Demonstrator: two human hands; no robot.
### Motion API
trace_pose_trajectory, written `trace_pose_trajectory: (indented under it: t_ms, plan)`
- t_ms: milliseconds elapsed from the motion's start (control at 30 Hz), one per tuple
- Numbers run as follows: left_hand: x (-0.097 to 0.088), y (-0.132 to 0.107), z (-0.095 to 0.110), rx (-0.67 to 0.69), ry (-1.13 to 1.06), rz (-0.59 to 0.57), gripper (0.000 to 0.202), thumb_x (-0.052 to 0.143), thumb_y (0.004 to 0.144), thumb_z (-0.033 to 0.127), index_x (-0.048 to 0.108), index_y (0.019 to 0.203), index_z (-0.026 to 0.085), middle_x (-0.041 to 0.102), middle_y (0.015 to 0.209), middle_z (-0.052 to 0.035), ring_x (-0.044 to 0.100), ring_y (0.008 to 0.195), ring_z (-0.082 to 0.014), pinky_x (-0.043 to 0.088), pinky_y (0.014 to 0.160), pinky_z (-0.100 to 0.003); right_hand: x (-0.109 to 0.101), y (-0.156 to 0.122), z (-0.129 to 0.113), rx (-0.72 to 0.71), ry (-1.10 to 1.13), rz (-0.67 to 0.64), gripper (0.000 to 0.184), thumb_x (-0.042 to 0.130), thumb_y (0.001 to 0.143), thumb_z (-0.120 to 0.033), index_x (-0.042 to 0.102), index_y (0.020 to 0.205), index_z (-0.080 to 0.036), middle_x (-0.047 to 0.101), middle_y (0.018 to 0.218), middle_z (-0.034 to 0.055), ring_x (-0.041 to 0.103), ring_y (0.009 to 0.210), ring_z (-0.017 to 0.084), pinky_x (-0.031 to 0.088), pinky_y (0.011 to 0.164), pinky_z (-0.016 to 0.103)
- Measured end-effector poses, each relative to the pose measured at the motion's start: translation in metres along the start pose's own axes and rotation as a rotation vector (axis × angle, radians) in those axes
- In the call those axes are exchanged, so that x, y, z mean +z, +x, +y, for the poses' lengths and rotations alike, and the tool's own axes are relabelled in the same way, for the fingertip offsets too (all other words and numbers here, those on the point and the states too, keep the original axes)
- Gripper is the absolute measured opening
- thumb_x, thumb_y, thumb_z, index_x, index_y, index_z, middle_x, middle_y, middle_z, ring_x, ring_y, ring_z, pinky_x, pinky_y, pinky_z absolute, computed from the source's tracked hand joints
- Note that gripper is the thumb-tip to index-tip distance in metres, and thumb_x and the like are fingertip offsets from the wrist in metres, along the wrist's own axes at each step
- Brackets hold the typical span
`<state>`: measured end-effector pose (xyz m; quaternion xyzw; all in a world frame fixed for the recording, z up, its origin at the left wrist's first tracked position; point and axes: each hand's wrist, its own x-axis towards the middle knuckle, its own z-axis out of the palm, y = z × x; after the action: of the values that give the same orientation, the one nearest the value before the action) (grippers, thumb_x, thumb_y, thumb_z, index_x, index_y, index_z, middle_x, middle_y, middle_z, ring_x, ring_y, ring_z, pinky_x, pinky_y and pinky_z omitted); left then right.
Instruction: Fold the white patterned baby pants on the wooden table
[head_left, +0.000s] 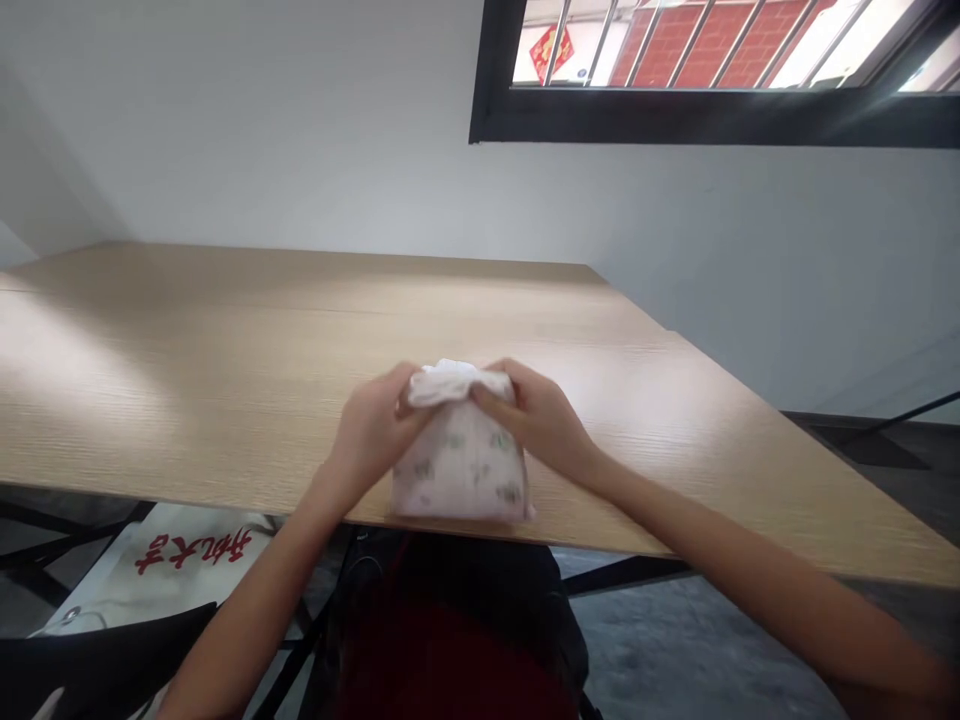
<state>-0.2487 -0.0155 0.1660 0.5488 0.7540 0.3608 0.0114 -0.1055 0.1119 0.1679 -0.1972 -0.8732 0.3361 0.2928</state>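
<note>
At the table's front edge, my two hands work on a soft, pale pink pouch-like thing (466,465) with small grey-green prints. Whether it is a bag, a wrapped pack or folded cloth I cannot tell. Its lower end lies flat near the edge, while the white upper end is bunched and raised. My left hand (379,420) is closed on the upper left corner. On the upper right, my right hand (536,410) pinches the rim, thumb in front and fingers behind. Motion blurs the print slightly, and whatever is inside the pouch is hidden.
The pale wooden table (225,350) spreads out to the wall behind and ends at a slanting right edge. Below on the left hangs a white bag (187,550) with red characters. A barred window (675,115) is above right.
</note>
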Motion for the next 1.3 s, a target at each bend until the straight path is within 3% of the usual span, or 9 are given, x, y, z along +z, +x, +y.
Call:
trace_pose_trajectory:
  t_ms: [167,333,500,633,767,933,1033,1133,1300]
  plan:
    - [0.037,0.033,-0.013,-0.097,0.447,0.052,0.05,0.047,0.089,0.034,0.036,0.129,0.007,0.045,0.129,-0.0191,0.044,0.117,-0.0295,0.037,0.093,-0.041,0.031,0.068,0.049,0.09,-0.404,0.012,0.026,0.045,0.087,-0.032,0.055,0.104,-0.014,0.058,0.107,0.0123,0.053,0.092,0.026,0.042,0.073,0.034]
    - [0.057,-0.019,-0.012,0.157,0.455,-0.268,0.037,0.037,0.094,0.035,0.046,0.124,0.015,0.048,0.13,-0.01,0.042,0.121,-0.0251,0.026,0.104,-0.045,0.063,0.081,0.073,-0.086,-0.763,-0.065,0.035,0.039,0.092,-0.038,0.05,0.121,-0.021,0.051,0.122,0.012,0.046,0.104,0.033,0.032,0.086,0.049]
    - [0.059,-0.065,-0.008,0.141,0.337,-0.186,0.048,0.041,0.091,0.041,0.04,0.131,0.015,0.045,0.135,-0.0094,0.037,0.126,-0.0239,0.026,0.108,-0.045,0.054,0.103,0.079,-0.012,-0.684,0.061,0.035,0.029,0.095,-0.027,0.055,0.114,-0.013,0.058,0.11,0.0141,0.051,0.099,0.029,0.033,0.087,0.043]
    - [0.048,-0.08,-0.01,0.221,0.247,-0.223,0.065,0.057,0.08,0.05,0.039,0.132,0.016,0.046,0.134,-0.0109,0.039,0.125,-0.0267,0.03,0.106,-0.047,0.039,0.073,0.07,-0.445,-0.463,-0.054,0.031,0.031,0.093,-0.022,0.061,0.097,-0.017,0.063,0.099,0.008,0.053,0.096,0.022,0.032,0.091,0.039]
    - [0.03,-0.082,-0.02,0.294,0.123,-0.308,0.039,0.052,0.085,0.022,0.049,0.124,0.022,0.052,0.128,-0.0044,0.048,0.116,-0.0207,0.04,0.099,-0.037,0.019,0.008,0.058,-0.594,-0.273,-0.354,0.024,0.04,0.091,-0.026,0.063,0.088,-0.018,0.063,0.094,0.0076,0.056,0.091,0.02,0.041,0.084,0.037]
    - [0.014,-0.066,-0.03,0.344,-0.162,-0.358,0.022,0.042,0.09,0.022,0.065,0.093,0.022,0.068,0.091,-0.0007,0.06,0.088,-0.0155,0.044,0.087,-0.031,-0.011,-0.049,0.045,-0.427,-0.186,-0.529,0.046,0.06,0.08,-0.039,0.051,0.121,-0.019,0.048,0.124,0.0127,0.045,0.115,0.025,0.042,0.092,0.038]
    - [0.018,-0.05,-0.03,0.147,-0.279,-0.259,0.027,0.038,0.092,0.034,0.061,0.094,0.02,0.065,0.089,-0.002,0.059,0.083,-0.0157,0.045,0.08,-0.029,-0.015,-0.06,0.041,-0.333,-0.133,-0.533,0.067,0.07,0.069,-0.047,0.046,0.126,-0.021,0.044,0.129,0.013,0.042,0.117,0.029,0.042,0.093,0.04]
    - [0.027,-0.028,-0.025,-0.078,-0.272,-0.109,0.037,0.029,0.093,0.045,0.056,0.095,0.019,0.063,0.081,-0.0008,0.057,0.072,-0.0149,0.045,0.065,-0.024,-0.006,-0.056,0.038,-0.185,-0.066,-0.437,0.053,0.067,0.072,-0.048,0.051,0.115,-0.021,0.054,0.114,0.0103,0.053,0.102,0.028,0.047,0.083,0.039]
    - [0.041,0.02,-0.022,-0.108,0.142,-0.131,0.037,0.021,0.096,0.042,0.05,0.103,0.02,0.059,0.07,-0.0004,0.058,0.067,-0.0178,0.041,0.06,-0.024,0.013,-0.031,0.046,0.139,0.131,-0.119,0.032,0.044,0.087,-0.048,0.049,0.099,-0.019,0.059,0.082,0.0046,0.058,0.073,0.022,0.048,0.061,0.032]
